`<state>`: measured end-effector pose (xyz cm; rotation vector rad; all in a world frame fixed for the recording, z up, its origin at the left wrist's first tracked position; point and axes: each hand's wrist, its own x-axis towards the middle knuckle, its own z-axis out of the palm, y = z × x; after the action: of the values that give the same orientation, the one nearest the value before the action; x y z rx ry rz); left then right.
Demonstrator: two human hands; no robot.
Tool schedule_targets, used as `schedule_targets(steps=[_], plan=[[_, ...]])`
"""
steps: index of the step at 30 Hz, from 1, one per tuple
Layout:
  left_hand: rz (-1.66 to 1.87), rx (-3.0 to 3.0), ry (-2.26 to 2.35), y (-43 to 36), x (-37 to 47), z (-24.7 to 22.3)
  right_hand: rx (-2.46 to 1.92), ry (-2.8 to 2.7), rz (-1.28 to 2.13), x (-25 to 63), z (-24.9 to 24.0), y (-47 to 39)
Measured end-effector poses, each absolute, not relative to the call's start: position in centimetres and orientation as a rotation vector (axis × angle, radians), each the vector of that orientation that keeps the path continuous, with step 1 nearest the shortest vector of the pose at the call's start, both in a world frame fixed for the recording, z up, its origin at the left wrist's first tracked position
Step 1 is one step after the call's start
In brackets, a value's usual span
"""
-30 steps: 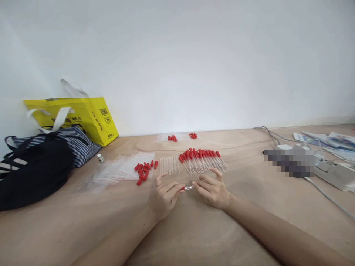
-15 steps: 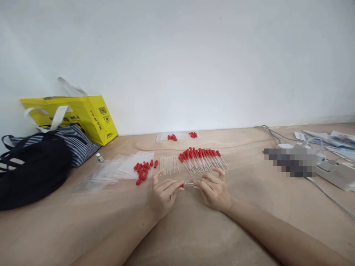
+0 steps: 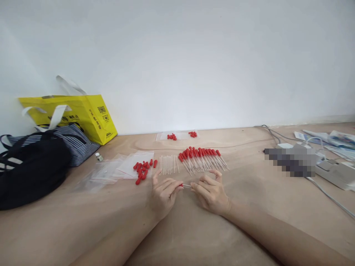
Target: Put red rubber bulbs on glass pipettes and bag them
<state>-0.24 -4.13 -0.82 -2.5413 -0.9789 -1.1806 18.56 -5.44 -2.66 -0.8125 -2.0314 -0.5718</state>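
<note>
A thin clear tube (image 3: 187, 186) with a red cap (image 3: 181, 184) is pinched at both ends, cap end in the left hand (image 3: 163, 195), bare end in the right hand (image 3: 210, 193) (fingertips closed), just before rows of capped tubes (image 3: 203, 159), bare tubes (image 3: 169, 164) and loose caps (image 3: 142, 170).

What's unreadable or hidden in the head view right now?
- Dropper: held between left hand and right hand; only a short stretch shows, the ends are covered by fingers, so whether the red cap is fully seated cannot be told.
- Pixelated patch: blurred out, contents unknown.
- Yellow bag: print too small to read.
- Black bag: cut by the left edge.
- Papers: cut by the right edge.
</note>
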Motion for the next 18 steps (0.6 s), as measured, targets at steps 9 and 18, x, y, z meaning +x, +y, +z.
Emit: schedule_targets(steps=[9, 18], plan=[[-1.175, -2.730, -0.908, -4.3, -0.1, -1.0, -0.621, -2.158, -0.628, 19.8, -3.3, -4.2], [-1.187, -2.732, -0.889, -4.4, 0.1, -1.1, -0.651, -2.117, -0.624, 19.0, -3.4, -4.7]])
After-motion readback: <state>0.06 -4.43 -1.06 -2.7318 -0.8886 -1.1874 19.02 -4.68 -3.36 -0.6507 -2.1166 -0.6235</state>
